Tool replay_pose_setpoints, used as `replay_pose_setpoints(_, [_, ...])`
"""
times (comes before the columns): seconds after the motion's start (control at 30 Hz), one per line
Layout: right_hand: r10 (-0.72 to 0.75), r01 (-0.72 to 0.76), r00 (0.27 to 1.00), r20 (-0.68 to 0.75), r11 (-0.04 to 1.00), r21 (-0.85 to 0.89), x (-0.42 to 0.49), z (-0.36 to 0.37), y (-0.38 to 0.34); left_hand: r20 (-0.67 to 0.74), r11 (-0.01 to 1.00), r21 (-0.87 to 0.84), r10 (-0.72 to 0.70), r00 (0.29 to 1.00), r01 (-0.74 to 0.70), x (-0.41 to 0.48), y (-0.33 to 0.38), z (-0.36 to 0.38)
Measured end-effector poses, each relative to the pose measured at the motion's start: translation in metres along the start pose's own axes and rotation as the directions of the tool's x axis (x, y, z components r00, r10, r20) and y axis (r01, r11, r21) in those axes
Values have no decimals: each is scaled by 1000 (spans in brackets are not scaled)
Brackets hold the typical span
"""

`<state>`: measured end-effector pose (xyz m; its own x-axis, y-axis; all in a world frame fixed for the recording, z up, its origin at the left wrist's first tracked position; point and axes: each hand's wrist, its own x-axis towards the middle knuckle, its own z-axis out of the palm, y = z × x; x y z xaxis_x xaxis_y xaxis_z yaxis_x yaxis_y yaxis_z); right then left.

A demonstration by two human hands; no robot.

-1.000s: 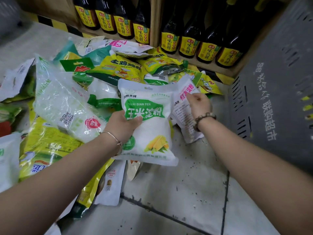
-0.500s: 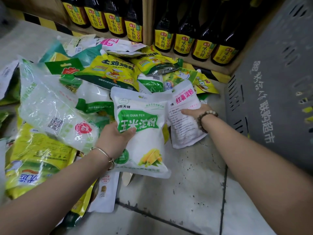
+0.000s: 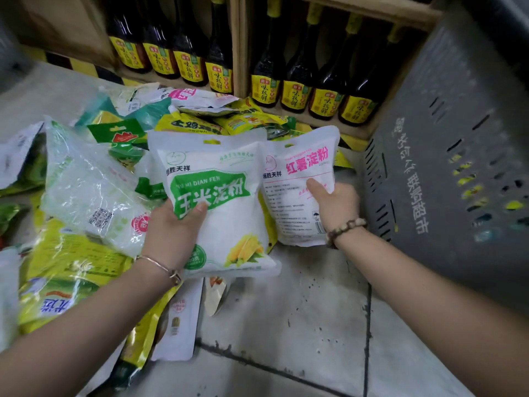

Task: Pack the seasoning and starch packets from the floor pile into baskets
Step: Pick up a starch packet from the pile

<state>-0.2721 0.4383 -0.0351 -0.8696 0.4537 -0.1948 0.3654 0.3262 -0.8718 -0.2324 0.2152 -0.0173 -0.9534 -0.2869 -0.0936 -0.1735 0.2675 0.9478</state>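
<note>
My left hand (image 3: 174,230) grips a white corn starch packet (image 3: 229,213) with a green label and a corn picture, held upright above the floor. Just to its right, my right hand (image 3: 336,206) holds a white packet with pink lettering (image 3: 297,173), thumb across its front. Both packets are lifted off the pile (image 3: 86,196), a heap of green, yellow and clear seasoning and starch packets covering the floor on the left. A grey slotted basket (image 3: 446,156) stands at the right, close to my right hand.
A low wooden shelf (image 3: 355,133) with several dark sauce bottles (image 3: 294,81) runs along the back. Grey floor tiles (image 3: 286,325) lie bare in front of the pile and beside the basket.
My right hand took hold of the pink-lettered packet and raised it off the pile. My left hand lifted the corn starch packet higher, so both now stand side by side.
</note>
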Motion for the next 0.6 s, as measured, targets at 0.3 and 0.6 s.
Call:
replay_pose_setpoints(0.3, [-234, 248, 968, -86, 938, 240, -32, -18, -116, -148, 983, -104, 138, 979, -154, 6, 60, -37])
replay_pose_setpoints(0.6, [-269, 300, 954, -134, 874, 381, -74, -38, -183, -258, 942, -213, 200, 945, -258, 9, 113, -73])
